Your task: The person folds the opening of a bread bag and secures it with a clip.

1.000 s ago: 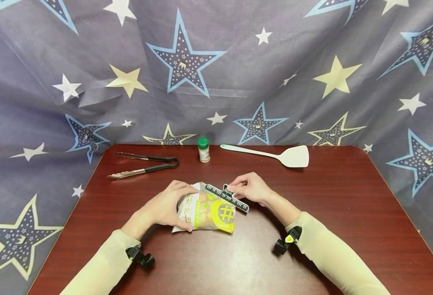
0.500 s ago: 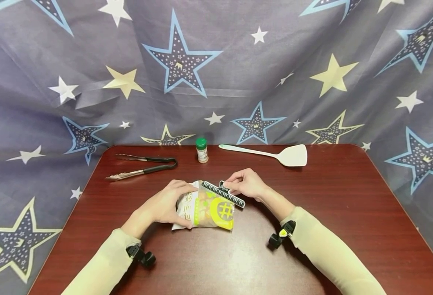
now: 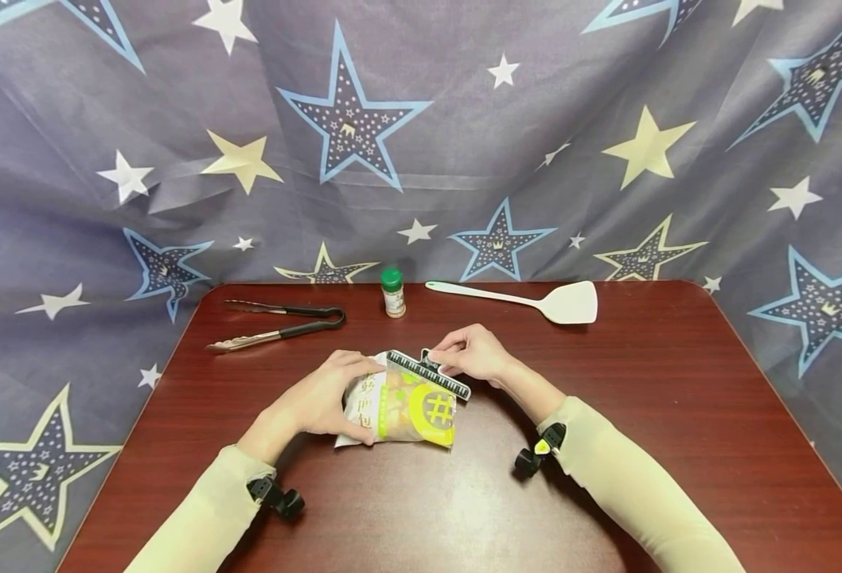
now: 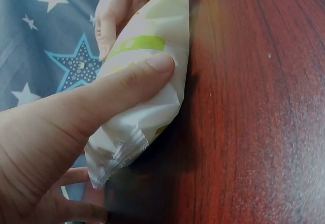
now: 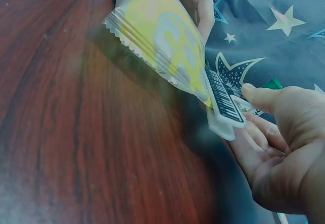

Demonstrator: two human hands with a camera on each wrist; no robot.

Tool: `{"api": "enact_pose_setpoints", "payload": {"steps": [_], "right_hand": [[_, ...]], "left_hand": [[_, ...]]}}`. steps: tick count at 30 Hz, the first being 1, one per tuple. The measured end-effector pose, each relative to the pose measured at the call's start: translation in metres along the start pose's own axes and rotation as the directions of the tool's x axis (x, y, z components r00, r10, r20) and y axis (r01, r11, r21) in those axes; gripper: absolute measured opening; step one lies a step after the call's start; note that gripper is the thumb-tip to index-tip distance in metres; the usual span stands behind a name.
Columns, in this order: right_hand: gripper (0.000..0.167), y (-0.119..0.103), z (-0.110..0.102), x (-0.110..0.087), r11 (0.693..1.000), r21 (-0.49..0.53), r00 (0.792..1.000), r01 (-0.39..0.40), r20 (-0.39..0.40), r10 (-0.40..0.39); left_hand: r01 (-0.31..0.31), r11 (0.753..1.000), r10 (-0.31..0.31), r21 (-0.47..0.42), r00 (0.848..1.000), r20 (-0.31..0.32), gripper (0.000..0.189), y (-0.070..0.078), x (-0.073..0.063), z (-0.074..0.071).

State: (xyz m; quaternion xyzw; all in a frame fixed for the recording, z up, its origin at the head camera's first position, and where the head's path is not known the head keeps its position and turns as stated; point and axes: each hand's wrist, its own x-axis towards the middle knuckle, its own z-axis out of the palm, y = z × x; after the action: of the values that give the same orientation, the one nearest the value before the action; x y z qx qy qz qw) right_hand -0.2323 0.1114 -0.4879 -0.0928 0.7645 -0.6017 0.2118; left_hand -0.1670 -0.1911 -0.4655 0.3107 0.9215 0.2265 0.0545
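Observation:
A plastic bread bag (image 3: 401,406), white and yellow-green with a clear window, lies in front of me in the head view. My left hand (image 3: 315,395) grips its left end, the thumb (image 4: 134,82) across the printed face in the left wrist view. Along the bag's upper right edge runs a long bag clip (image 3: 438,380) with a piano-key pattern. My right hand (image 3: 480,354) pinches the clip's handle between thumb and fingers. Seen from the right wrist, the clip's two white bars (image 5: 223,102) stand slightly apart at their near end, right at the bag's edge.
Behind the bag, a green-capped seasoning bottle (image 3: 393,293) stands upright. Metal tongs with black handles (image 3: 321,322) lie at the back left, a white spatula (image 3: 567,303) at the back right. A star-patterned curtain (image 3: 450,143) hangs behind the reddish-brown table (image 3: 650,382).
My right hand has moved the clip a little left and away from me, farther along the bag's upper edge. The left hand keeps its grip on the bag.

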Motion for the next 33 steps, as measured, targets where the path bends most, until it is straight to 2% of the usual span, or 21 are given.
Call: {"api": "enact_pose_setpoints", "payload": {"steps": [33], "right_hand": [[0.022,-0.007,0.005,0.013,0.999,-0.043,1.000,-0.015,0.014,0.016]], "left_hand": [[0.001,1.000,-0.001,-0.004,1.000,-0.002,0.105,0.000,0.000,0.001]]}}
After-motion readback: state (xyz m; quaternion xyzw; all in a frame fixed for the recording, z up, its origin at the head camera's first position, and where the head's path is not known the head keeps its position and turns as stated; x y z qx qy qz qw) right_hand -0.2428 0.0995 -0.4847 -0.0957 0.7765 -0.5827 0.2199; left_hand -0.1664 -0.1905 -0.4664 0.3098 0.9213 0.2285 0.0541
